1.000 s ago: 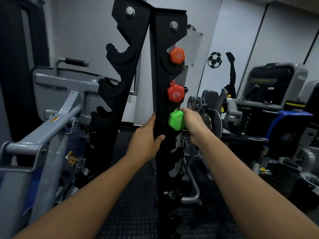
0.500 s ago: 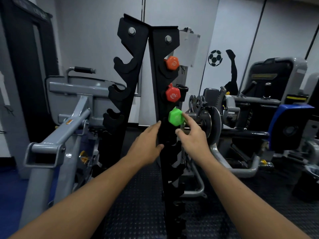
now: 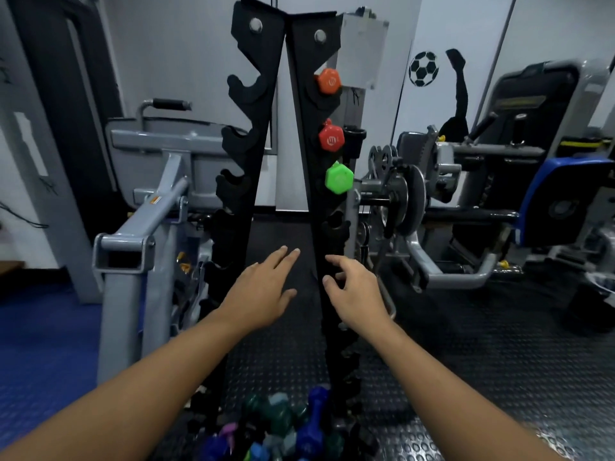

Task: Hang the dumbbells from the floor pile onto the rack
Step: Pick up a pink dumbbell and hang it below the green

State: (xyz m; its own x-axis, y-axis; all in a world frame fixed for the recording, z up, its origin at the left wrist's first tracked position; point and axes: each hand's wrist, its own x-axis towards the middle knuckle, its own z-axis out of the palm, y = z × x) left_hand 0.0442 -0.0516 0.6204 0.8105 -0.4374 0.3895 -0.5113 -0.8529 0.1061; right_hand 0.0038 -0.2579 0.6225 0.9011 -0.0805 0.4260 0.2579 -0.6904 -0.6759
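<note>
Head view, hexagonal glossy green dumbbell [image 3: 338, 178] on notched black rack [image 3: 307, 134], left hand [image 3: 258, 296] and right hand [image 3: 357, 292] relaxed, empty

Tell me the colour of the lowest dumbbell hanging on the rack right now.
Bright green; the green dumbbell hangs below the red one, clearest in the head view.

My left hand [image 3: 258, 294] and right hand [image 3: 357, 294] are bare; no rings, no watch, no gloves; both forearms are uncovered, no sleeve showing to the frame's bottom edge.
</note>
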